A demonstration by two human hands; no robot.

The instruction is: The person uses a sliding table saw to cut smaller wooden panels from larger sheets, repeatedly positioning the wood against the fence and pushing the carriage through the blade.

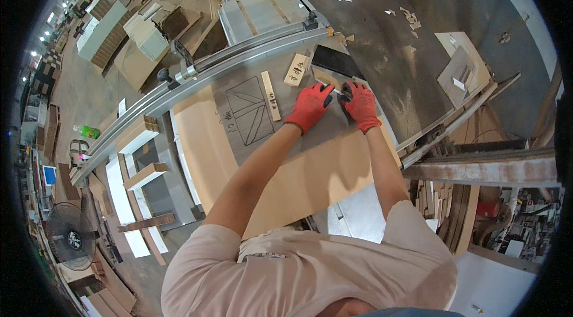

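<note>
My left hand (311,105), in a red glove with black fingertips, pinches one end of a slim white stick-like thing (338,92). At its other end are the closed fingers of my right hand (359,104), gloved the same way. Its kind is too small to tell. Just beyond my fingers lies a small wooden piece (326,76), partly hidden, beside a flat black rectangular thing (338,61). Left of my left hand, a short wooden block (296,70) and a narrow wooden strip (270,96) bear handwriting. They rest on a grey board (230,93) with a drawn braced-frame sketch.
A metal rail (239,54) with clamps crosses behind the grey board. Wide tan panels (304,188) lie under my forearms. To the right, a dark tabletop (388,42) carries scattered offcuts and dust. Stacked boards (107,33) and a fan (71,236) stand at the left.
</note>
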